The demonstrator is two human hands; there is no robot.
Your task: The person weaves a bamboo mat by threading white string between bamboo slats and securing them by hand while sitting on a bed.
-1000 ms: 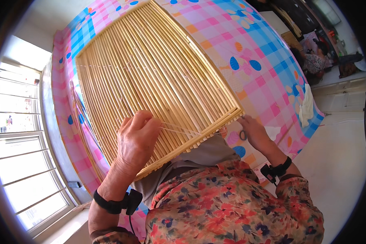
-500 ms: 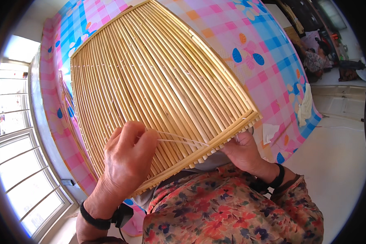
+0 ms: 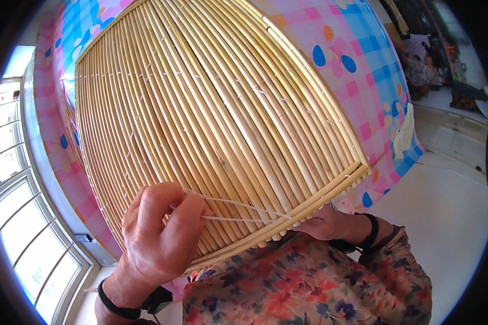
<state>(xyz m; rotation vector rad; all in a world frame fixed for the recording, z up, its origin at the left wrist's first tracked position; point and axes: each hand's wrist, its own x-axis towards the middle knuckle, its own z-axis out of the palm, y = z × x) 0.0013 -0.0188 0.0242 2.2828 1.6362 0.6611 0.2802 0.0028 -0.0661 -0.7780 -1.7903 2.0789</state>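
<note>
A large panel of pale yellow reed stalks (image 3: 200, 108), stitched in rows with white thread, lies tilted before me. Along its near edge runs a rim of thicker strips (image 3: 244, 239). My left hand (image 3: 160, 233) is closed in a pinch above the panel's lower left part. From its fingers a loop of white thread (image 3: 238, 204) stretches taut, two strands meeting at the near rim. My right hand (image 3: 325, 223) is curled against the underside of the near right rim. Most of its fingers are hidden behind the panel.
A pink and blue checked cloth (image 3: 358, 81) with leaf prints spreads beneath and behind the panel. At left stands a barred window (image 3: 32, 233). A whitish cloth (image 3: 403, 132) hangs at the cloth's right edge. Cluttered things (image 3: 420, 70) sit at the far right.
The panel appears lower and larger, its near right corner shifted right and down. My left hand sits lower, still pulling the thread loop. More of my right hand is hidden behind the rim.
</note>
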